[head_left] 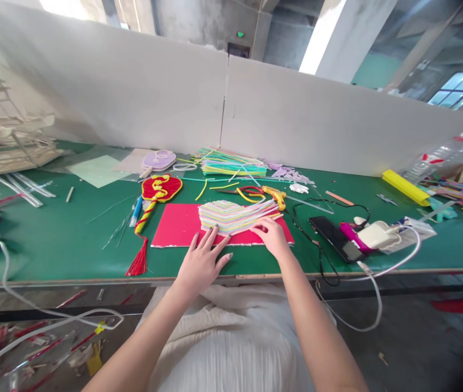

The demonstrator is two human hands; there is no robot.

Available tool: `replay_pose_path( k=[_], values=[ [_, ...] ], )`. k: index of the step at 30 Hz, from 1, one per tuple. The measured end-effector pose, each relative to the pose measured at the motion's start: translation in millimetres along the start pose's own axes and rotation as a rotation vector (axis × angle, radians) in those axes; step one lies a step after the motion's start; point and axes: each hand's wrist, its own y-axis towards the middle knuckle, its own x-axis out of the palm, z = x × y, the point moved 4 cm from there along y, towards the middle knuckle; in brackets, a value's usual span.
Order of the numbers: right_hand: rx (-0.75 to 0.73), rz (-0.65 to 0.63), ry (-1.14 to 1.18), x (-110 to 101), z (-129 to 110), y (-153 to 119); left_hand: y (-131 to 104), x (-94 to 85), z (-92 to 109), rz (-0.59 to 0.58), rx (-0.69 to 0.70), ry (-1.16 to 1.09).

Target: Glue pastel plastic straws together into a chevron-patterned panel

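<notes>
While both hands are at the same work, one striped panel (225,215) lies on one red board (174,223), set near the front edge of the green tabletop (92,239). Its strips, too many and too fine to count, form a chevron; at the right end they run out loose and uneven.

Counted around it: two fans, one red (162,188) with a yellow handle and one tassel (138,258), left of the board, and one purple (159,160) behind it; one glue gun (275,196) and one pair of scissors (251,190) just behind the board; one bundle of strips (233,163) near the partition, contents uncounted. To the right: one phone (333,237), one yellow roll (405,188), one bottle (431,160).

Left hand (203,258): palm down, fingers spread and pointing forward, fingertips at the panel's lower edge, holding nothing visible. Right hand (271,237): bent at the wrist and turned inward, fingers curled, thumb and fingertips close together at the lower right strips; whether they grip a strip cannot be determined. Both forearms reach forward from the near side, and the hands are apart.
</notes>
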Motion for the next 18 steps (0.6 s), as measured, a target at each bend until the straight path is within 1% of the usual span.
replay_pose_path(
  k=[5,10,18],
  values=[
    [-0.014,0.036,-0.019,-2.4,-3.0,-1.4,0.3,0.3,0.3,0.015,-0.012,-0.005],
    [-0.012,0.024,-0.047,-0.2,0.0,-4.3,0.3,1.0,0.0,0.030,-0.018,-0.010],
    [-0.022,0.052,-0.047,-0.6,0.0,-5.2,3.9,0.6,-2.1,-0.021,0.006,0.003]
  ],
)
